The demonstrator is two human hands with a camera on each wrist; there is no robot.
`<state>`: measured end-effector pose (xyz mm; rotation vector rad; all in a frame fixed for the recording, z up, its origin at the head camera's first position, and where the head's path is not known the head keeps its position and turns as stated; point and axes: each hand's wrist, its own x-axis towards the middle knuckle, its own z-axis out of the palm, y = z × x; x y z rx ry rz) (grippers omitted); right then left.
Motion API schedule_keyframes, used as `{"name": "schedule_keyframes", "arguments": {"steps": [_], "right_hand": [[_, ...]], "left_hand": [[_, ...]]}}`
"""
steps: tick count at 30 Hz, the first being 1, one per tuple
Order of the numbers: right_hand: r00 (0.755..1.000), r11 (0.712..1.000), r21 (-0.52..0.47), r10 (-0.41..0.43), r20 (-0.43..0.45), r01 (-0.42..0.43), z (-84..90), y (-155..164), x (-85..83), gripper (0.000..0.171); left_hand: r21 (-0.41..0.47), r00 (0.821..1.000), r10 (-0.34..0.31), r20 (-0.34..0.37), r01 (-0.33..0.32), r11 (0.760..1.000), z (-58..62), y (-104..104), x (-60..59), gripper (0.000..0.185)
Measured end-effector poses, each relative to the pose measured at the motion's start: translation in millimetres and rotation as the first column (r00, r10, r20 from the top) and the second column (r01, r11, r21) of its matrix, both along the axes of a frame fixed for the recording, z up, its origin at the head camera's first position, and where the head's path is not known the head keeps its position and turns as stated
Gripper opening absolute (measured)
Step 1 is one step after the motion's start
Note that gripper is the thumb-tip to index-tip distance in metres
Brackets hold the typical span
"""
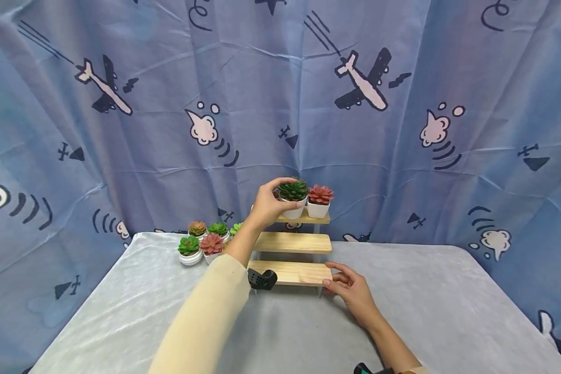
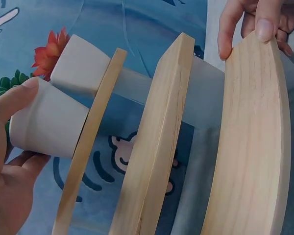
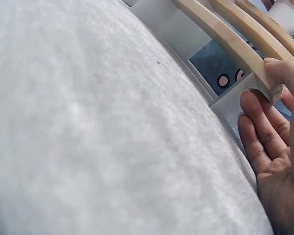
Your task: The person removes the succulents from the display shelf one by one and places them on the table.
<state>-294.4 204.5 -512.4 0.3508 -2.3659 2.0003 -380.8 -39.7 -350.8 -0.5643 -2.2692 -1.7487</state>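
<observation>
Left hand [image 1: 267, 203] grips the white pot of a green succulent [image 1: 293, 197] on the top tier of the wooden step shelf [image 1: 293, 242], just left of a red succulent [image 1: 320, 201]. Right hand [image 1: 350, 289], fingers relaxed, touches the lowest tier's right end. Four more succulents [image 1: 204, 242] cluster on the table [image 1: 439, 301], left.

I see a blue curtain [image 1: 280, 104] hanging in folds across the whole back, printed with planes, clouds and small dark triangles. In front of it stands a table [image 1: 449, 311] under a pale grey cloth, evenly lit with soft shadows.
</observation>
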Motion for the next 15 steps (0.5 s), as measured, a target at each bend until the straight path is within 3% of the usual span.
{"name": "schedule_keyframes", "arguments": {"steps": [8, 15], "right_hand": [[1.0, 1.0, 0.016, 0.0, 0.01, 0.0, -1.2, -3.8, -1.8, 0.055], [1.0, 0.999, 0.042, -0.004, -0.011, 0.005, 1.2, -1.4, -3.5, 0.054]], "left_hand": [[0.038, 0.999, 0.029, -0.033, -0.027, 0.999, 2.6, -21.6, 11.6, 0.054], [0.07, 0.992, 0.086, -0.093, -0.079, 0.994, 4.2, -46.7, 41.3, 0.054]]}}
